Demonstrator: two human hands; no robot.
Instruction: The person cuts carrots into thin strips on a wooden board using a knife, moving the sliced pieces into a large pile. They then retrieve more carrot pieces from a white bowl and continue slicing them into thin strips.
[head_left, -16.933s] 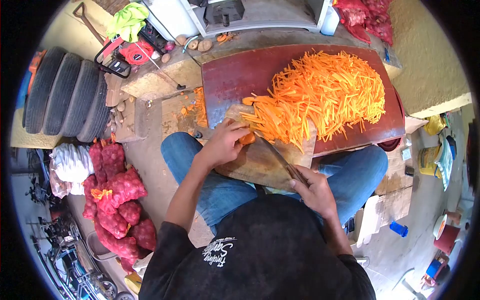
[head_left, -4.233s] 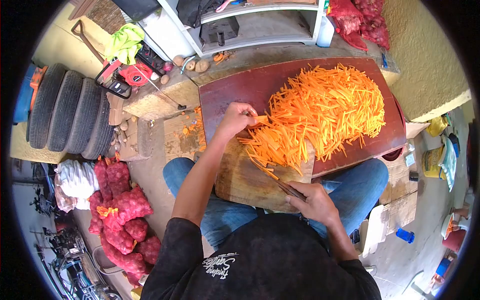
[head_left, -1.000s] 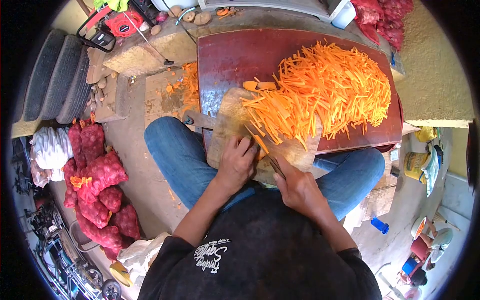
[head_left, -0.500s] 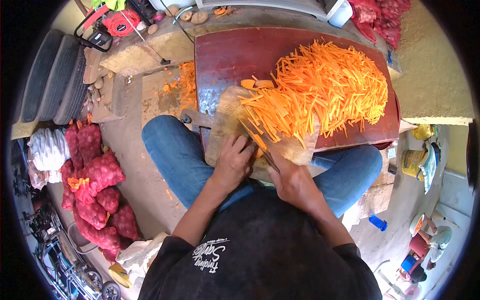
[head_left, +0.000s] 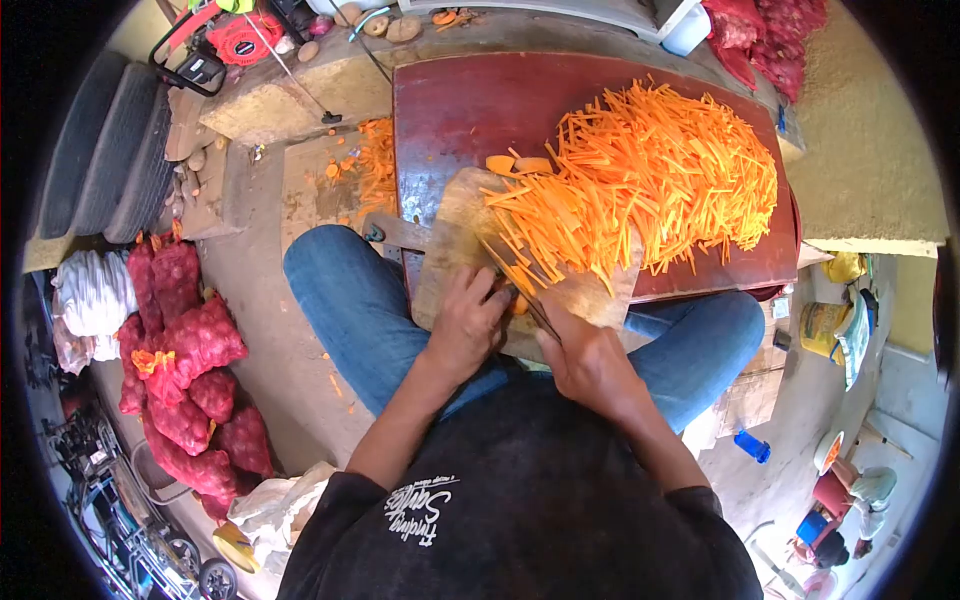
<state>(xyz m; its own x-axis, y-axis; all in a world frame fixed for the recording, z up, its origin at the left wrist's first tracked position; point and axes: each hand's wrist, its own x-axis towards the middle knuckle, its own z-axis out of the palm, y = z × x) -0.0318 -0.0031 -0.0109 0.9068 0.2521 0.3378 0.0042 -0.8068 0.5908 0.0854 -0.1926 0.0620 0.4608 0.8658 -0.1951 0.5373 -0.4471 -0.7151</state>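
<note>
My right hand (head_left: 588,362) is closed around the handle of a knife (head_left: 543,318), whose blade points up and left across a wooden cutting board (head_left: 455,225). Bent fingers of my left hand (head_left: 468,312) press a piece of carrot (head_left: 521,304) against the board, right beside the blade. Part of that piece is hidden by the fingers and knife. Cut carrot sticks (head_left: 660,185) form a large heap from the board's far side onto the dark red tabletop (head_left: 470,105). Two larger carrot slices (head_left: 531,165) lie at the heap's left edge.
Red mesh sacks (head_left: 205,340) and stacked tires (head_left: 120,165) stand on the left. Carrot scraps (head_left: 376,170) lie on cardboard left of the table. A red machine (head_left: 243,40) sits at upper left. Another person (head_left: 865,495) is at lower right, near a blue object (head_left: 752,446).
The view has shifted very slightly. Both hands keep nearly the same place on the board, with the knife still against the carrot piece.
</note>
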